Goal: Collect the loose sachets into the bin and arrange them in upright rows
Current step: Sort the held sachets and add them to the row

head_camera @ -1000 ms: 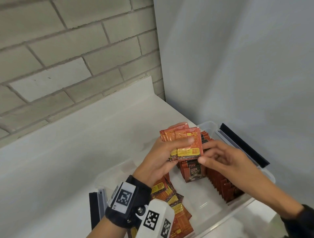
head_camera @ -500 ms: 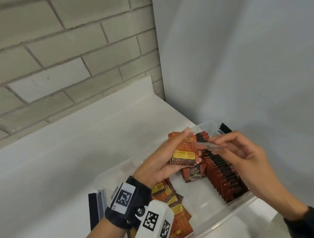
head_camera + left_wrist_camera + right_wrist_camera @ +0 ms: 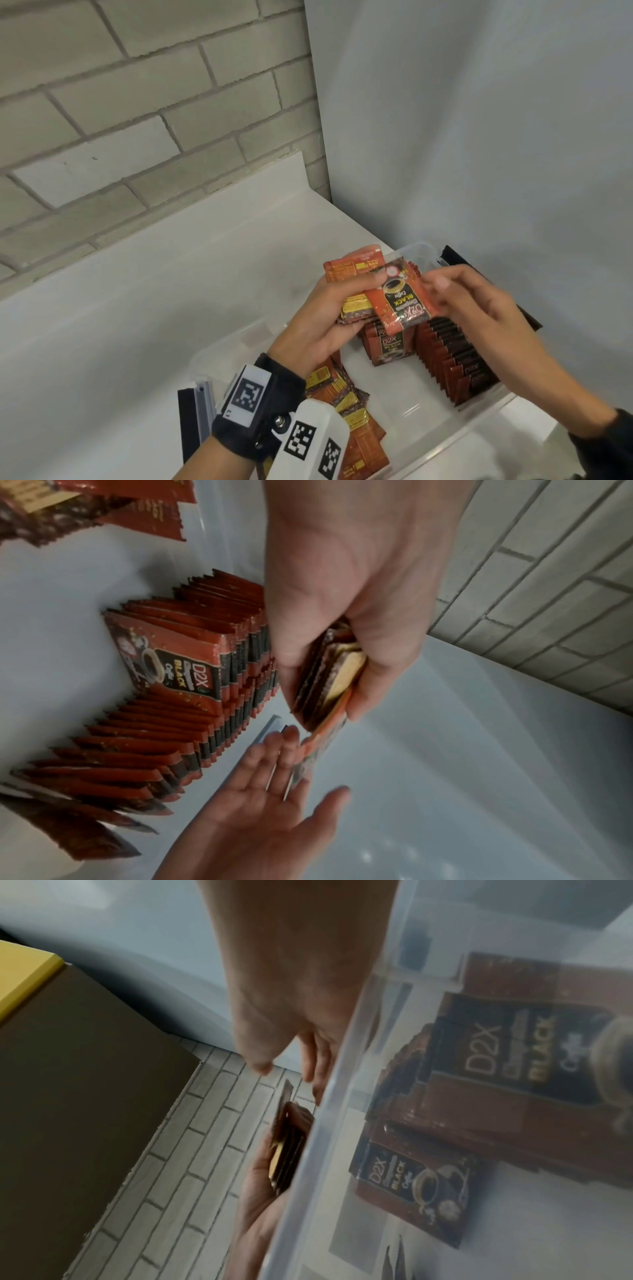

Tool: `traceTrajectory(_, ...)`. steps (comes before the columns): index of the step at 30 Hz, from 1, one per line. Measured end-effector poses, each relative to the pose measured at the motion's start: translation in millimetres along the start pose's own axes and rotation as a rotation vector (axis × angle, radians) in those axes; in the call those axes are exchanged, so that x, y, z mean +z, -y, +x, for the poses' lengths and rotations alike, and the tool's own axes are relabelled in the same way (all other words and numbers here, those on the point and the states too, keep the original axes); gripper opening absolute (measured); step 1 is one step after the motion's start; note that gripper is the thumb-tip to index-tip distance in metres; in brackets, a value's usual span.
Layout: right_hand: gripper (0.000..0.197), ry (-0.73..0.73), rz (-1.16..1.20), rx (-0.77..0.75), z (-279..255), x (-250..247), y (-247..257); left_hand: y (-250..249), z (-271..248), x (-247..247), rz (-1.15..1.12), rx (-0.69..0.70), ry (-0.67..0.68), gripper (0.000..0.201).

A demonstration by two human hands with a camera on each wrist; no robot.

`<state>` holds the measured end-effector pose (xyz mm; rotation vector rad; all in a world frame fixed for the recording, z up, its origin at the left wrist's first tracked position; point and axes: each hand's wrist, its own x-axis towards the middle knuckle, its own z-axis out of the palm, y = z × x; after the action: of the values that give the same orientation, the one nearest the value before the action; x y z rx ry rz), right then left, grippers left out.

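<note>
My left hand (image 3: 325,322) grips a small stack of orange-brown coffee sachets (image 3: 352,303) above the clear plastic bin (image 3: 479,423). One sachet (image 3: 400,303) lies face-up across the front of the stack under my left thumb. The straight fingers of my right hand (image 3: 472,308) touch its right edge, thumb apart. In the left wrist view that sachet (image 3: 316,750) hangs edge-on beside the right hand (image 3: 260,804). Inside the bin stand a long upright row (image 3: 455,363) and a short one (image 3: 390,346). Loose sachets (image 3: 346,411) lie piled at the near left.
The bin sits on a white counter (image 3: 171,308) in a corner between a brick wall (image 3: 137,120) and a grey wall (image 3: 479,137). Black latches (image 3: 493,284) (image 3: 190,425) flank the bin. The right wrist view shows a brown cardboard box (image 3: 85,1069).
The right hand drew one sachet off the stack, held it edge-on, then turned it face-up against the stack. The left hand has stayed over the bin.
</note>
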<state>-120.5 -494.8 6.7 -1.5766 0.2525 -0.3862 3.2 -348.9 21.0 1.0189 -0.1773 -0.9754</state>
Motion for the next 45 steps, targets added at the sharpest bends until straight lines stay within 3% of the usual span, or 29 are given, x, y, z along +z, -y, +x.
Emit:
traceTrajectory(2,0.056,0.101,-0.08,0.041,-1,2,3,0,0,1,-0.026,0.036,-0.016,0.046)
traceTrajectory(4,0.04,0.156,-0.054,0.082,-2,5,5,2,-1,2,-0.015,0.051,-0.018,0.044)
traceTrajectory(6,0.034,0.133,0.008,0.106,1,6,5,3,-1,3,-0.012,0.061,-0.003,0.041)
traceTrajectory(10,0.061,0.039,0.146,0.11,5,-1,-2,2,-2,2,-0.035,0.085,0.006,0.028)
traceTrajectory(13,0.035,0.01,0.151,0.088,4,-3,1,-2,-1,1,-0.099,0.109,-0.078,0.014)
traceTrajectory(17,0.013,0.2,-0.055,0.031,0,-3,5,-6,0,0,-0.146,0.141,-0.176,0.024)
traceTrajectory(20,0.013,0.319,-0.494,-0.125,1,-4,-5,-7,-1,1,-0.173,0.14,-0.182,0.022)
traceTrajectory(23,0.014,0.346,-0.821,-0.373,5,-2,-18,-6,-1,2,-0.196,0.13,-0.167,0.02)
traceTrajectory(28,0.026,0.334,-1.081,-0.633,12,4,-25,-6,-1,3,-0.217,0.12,-0.148,0.017)
traceTrajectory(32,0.037,0.346,-1.142,-0.643,13,7,-26,-5,-1,3,-0.208,0.09,-0.125,0.013)
traceTrajectory(38,0.04,0.345,-1.101,-0.632,12,8,-27,-4,-3,3,-0.198,0.051,-0.113,0.03)
traceTrajectory(45,0.046,0.329,-1.102,-0.662,12,7,-28,-2,-1,0,-0.121,0.048,-0.132,0.025)
